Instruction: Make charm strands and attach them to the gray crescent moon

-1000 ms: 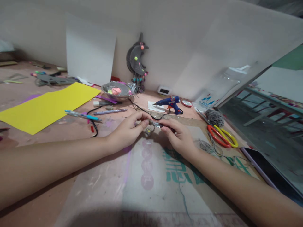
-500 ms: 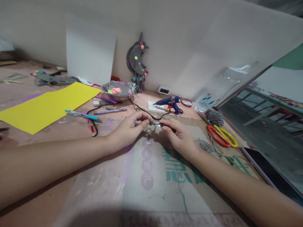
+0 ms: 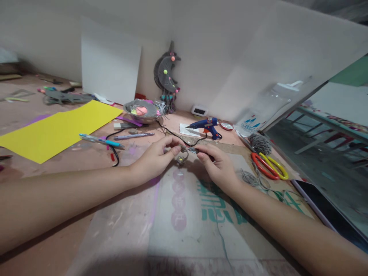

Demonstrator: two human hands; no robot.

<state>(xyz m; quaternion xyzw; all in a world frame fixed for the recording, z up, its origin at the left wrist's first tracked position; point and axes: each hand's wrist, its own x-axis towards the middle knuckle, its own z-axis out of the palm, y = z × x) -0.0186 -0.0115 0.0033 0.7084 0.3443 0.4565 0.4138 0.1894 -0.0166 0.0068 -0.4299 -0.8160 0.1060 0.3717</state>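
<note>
My left hand (image 3: 156, 157) pinches a small grey craft piece between thumb and fingertips. A little grey flower-like ornament (image 3: 181, 160) with a yellow centre hangs just below those fingertips, joined by a thin grey loop. In my right hand (image 3: 218, 165) is a slim tool with a silver tip (image 3: 192, 150) and a dark handle, mostly hidden by the fingers; its exact kind I cannot make out. The tip points left, close to the grey piece; whether they touch I cannot tell. Both hands hover over a printed plastic sheet (image 3: 189, 241).
Beyond my hands a blue glue gun (image 3: 205, 123) rests by white paper. To the right are grey yarn (image 3: 259, 143), scissors with red and yellow handles (image 3: 268, 166), a phone (image 3: 324, 207) and a bottle (image 3: 266, 105). Yellow paper (image 3: 57, 130), pens (image 3: 100, 140) and a bowl (image 3: 143, 111) lie left.
The silver tip has tilted and drawn slightly away from the grey piece, and more of the thin loop shows. Both hands stay nearly in place.
</note>
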